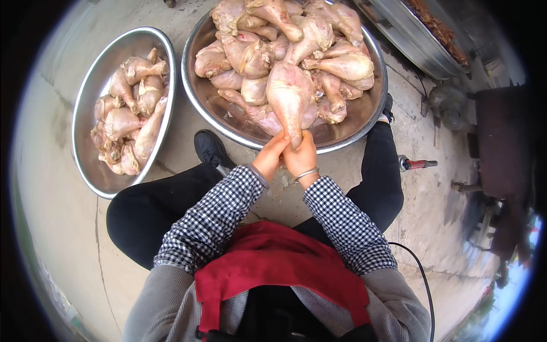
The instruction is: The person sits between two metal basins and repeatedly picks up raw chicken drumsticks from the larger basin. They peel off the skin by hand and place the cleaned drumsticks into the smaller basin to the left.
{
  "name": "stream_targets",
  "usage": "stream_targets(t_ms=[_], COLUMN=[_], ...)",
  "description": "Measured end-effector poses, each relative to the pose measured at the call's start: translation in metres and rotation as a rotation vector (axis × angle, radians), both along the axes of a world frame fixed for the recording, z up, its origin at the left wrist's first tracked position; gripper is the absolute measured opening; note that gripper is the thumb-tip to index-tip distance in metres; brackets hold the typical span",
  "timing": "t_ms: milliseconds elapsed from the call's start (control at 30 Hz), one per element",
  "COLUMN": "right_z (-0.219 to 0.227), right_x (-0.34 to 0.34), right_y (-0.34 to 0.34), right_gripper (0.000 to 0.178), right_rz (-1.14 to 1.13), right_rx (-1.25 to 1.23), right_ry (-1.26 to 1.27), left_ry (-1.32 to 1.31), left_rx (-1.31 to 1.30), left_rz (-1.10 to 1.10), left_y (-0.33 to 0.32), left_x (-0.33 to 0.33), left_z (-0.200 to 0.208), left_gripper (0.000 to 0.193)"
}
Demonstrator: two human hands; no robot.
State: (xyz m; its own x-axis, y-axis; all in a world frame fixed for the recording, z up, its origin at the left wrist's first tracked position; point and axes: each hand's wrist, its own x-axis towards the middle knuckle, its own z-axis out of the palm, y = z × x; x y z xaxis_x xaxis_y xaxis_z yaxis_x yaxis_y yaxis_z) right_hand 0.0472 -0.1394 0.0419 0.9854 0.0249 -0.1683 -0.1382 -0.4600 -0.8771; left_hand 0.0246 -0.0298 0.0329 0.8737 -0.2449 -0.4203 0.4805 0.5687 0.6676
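Between my knees, a pale, raw poultry leg point(290, 94) points away from me, its thick end over the pile. My left hand point(270, 157) and my right hand point(301, 157) meet at its narrow end, fingers closed around it side by side. Beneath it is a wide steel basin point(347, 132) heaped with similar poultry legs point(245, 56). Both hands are at the basin's near rim. Parts of the fingertips are hidden by the leg and by each other.
To the left, a smaller steel basin point(85, 128) holds several more poultry legs point(123, 122). A metal trough point(419, 40) with reddish-brown pieces stands at the far right. A red-handled tool point(419, 164) lies on the concrete floor point(62, 228) beside my right leg, with dark machinery point(501, 148) beyond.
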Motion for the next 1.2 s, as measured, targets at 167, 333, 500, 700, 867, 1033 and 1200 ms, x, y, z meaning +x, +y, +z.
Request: stream_targets(t_ms=[167, 333, 500, 700, 867, 1033, 1200], right_z=[-0.026, -0.044, -0.013, -0.017, -0.019, 0.022, 0.036], right_x=[0.035, 0.042, 0.046, 0.048, 0.047, 0.052, 0.069], right_y=[0.012, -0.005, -0.010, -0.015, -0.017, -0.017, -0.010], right_gripper=[0.039, 0.035, 0.033, 0.030, 0.023, 0.020, 0.024], right_rz=[0.057, 0.098, 0.131, 0.134, 0.236, 0.643, 1.103], right_rx=[0.098, 0.647, 0.709, 0.627, 0.306, 0.011, -0.209], right_ry=[0.208, 0.472, 0.645, 0.624, 0.269, -0.196, -0.247], left_ry=[0.036, -0.023, -0.160, -0.105, 0.050, 0.023, 0.042], left_rx=[0.053, -0.035, -0.075, -0.103, -0.131, -0.179, -0.128], left_rz=[-0.043, -0.003, -0.063, 0.038, 0.071, 0.030, 0.019], left_y=[0.019, 0.030, 0.037, 0.043, 0.037, 0.034, 0.032], left_x=[0.015, 0.010, 0.007, 0.013, 0.015, 0.013, 0.010], left_z=[0.004, -0.006, -0.011, 0.001, -0.004, -0.006, -0.004], left_gripper=[0.063, 0.073, 0.075, 0.069, 0.081, 0.097, 0.103])
